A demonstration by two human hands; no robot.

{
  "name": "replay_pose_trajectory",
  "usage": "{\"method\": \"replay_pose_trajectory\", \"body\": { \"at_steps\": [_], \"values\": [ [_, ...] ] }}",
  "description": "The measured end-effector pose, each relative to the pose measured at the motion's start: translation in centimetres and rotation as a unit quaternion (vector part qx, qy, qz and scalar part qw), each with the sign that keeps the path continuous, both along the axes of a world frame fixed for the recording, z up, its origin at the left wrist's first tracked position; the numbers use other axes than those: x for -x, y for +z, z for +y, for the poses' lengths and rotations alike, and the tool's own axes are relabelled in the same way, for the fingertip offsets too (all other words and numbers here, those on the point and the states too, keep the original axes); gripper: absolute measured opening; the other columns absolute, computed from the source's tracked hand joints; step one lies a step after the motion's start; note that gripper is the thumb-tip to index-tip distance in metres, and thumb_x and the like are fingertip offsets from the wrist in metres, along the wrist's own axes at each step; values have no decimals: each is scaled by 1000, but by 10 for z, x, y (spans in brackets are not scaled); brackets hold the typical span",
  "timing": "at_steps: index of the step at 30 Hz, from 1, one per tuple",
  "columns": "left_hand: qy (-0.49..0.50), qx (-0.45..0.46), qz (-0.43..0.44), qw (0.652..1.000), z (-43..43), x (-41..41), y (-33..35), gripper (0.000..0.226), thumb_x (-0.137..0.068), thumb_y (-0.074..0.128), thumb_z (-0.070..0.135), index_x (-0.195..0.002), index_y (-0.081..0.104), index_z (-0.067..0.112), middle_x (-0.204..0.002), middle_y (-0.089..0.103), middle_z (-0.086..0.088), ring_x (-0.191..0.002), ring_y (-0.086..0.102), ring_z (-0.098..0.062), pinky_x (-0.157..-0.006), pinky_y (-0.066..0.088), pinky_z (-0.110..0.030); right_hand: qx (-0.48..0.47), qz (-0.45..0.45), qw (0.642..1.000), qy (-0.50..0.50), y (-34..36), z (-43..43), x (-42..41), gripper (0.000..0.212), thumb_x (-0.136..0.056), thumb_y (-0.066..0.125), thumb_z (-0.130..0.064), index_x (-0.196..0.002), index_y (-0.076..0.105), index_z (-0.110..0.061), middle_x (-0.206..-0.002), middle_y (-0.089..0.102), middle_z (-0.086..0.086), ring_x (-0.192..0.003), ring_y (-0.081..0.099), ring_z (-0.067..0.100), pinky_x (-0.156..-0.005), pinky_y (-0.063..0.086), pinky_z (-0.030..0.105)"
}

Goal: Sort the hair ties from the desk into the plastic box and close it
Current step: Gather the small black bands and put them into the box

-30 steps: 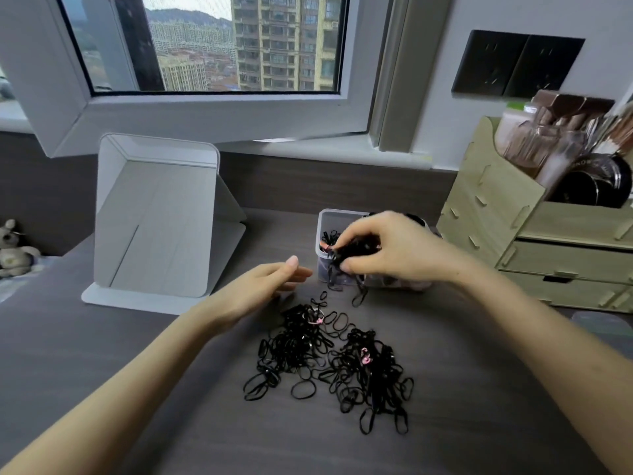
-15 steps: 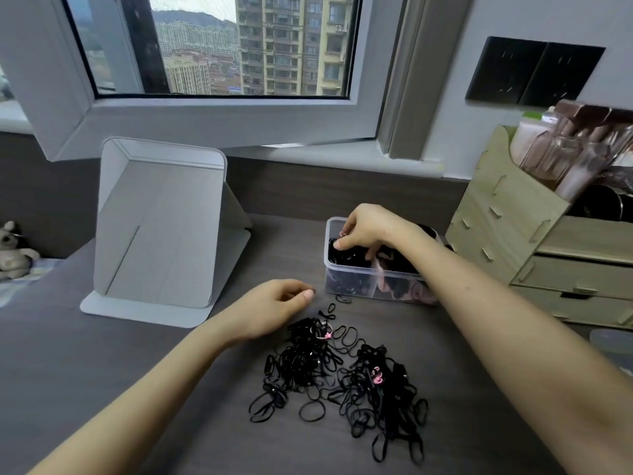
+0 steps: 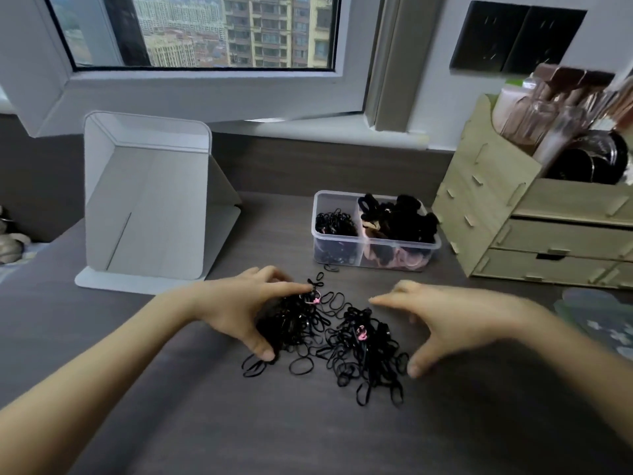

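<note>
Head view of the table (image 3: 164, 426). A loose heap of thin black hair ties (image 3: 356, 347), with two small pink ones among them, is spread on the dark table between the two hands. The left hand (image 3: 236, 310) is laid over the left part of the heap; its fingers (image 3: 291, 288) and thumb are curled round a clump of the ties, which is gripped between them. The right hand (image 3: 459, 323) is held at the right edge of the heap, slightly blurred, with its fingers (image 3: 387, 301) and thumb spread apart and nothing held; whether the table is touched cannot be told. The plastic box (image 3: 342, 257) is seen beyond the heap, open-topped and divided in two: small black ties are held in the left compartment, thicker black and pale pink bands in the right. A single tie is seen on the table just in front of the box. A white folding stand (image 3: 147, 207) is placed to the left, a wooden drawer organiser (image 3: 507, 241) to the right, and a window (image 3: 205, 32) is seen behind.
</note>
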State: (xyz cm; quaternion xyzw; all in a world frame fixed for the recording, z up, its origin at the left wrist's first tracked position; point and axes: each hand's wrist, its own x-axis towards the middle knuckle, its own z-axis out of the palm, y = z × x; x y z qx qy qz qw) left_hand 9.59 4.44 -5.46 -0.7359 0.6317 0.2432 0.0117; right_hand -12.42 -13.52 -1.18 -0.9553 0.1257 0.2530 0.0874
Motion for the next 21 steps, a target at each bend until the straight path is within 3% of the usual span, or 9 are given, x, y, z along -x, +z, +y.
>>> {"method": "replay_pose_trajectory", "body": {
  "at_steps": [3,6,8,12,15,18,21],
  "values": [
    [-6,2,-31,999,-4,5,-4,113,-62,80,48,-143,1,49,-145,19,10,-133,19,-14,-113,26,-31,-20,-38,999,-27,-31,10,12,115,-62,76,-58,-145,-3,-45,-136,23,-12,-120,38,10,-98,41,27],
    [9,16,-41,999,-12,11,-4,111,-62,80,48,-144,5,47,-143,23,8,-130,22,-16,-111,30,-36,-34,-119,992,-28,-45,20,6,114,-62,75,-59,-146,-1,-43,-134,26,-10,-119,38,10,-97,40,25],
    [13,26,-45,999,-16,15,-3,106,-62,79,49,-144,12,45,-141,27,7,-128,25,-16,-110,32,-36,-51,-159,986,-24,-48,26,-3,102,-67,73,-56,-146,10,-42,-130,31,-9,-116,41,10,-95,40,24],
    [33,44,-25,998,-22,21,-2,84,-65,79,44,-138,37,40,-132,37,4,-124,33,-16,-107,35,-32,-72,-215,973,-47,-51,33,-20,58,-78,67,-47,-131,45,-40,-118,40,-7,-108,48,13,-92,42,26],
    [51,63,-8,997,-23,23,2,60,-70,79,33,-125,55,36,-123,46,4,-106,46,-12,-90,39,-21,-82,-247,964,-63,-53,34,-26,32,-84,64,-37,-116,59,-33,-110,47,-7,-103,50,13,-87,41,23],
    [43,82,-26,995,-24,23,5,43,-73,76,26,-114,65,32,-113,57,8,-92,49,-5,-77,37,-14,-96,-288,949,-87,-52,33,-27,24,-86,63,-29,-110,64,-27,-107,54,-6,-103,52,10,-90,43,22],
    [49,99,-17,994,-24,22,6,33,-75,74,20,-106,71,29,-106,66,14,-84,51,1,-73,37,-7,-142,-317,929,-123,-40,31,-26,18,-84,65,-25,-103,67,-25,-93,60,-11,-77,57,-4,-68,43,9]
  ]
}}
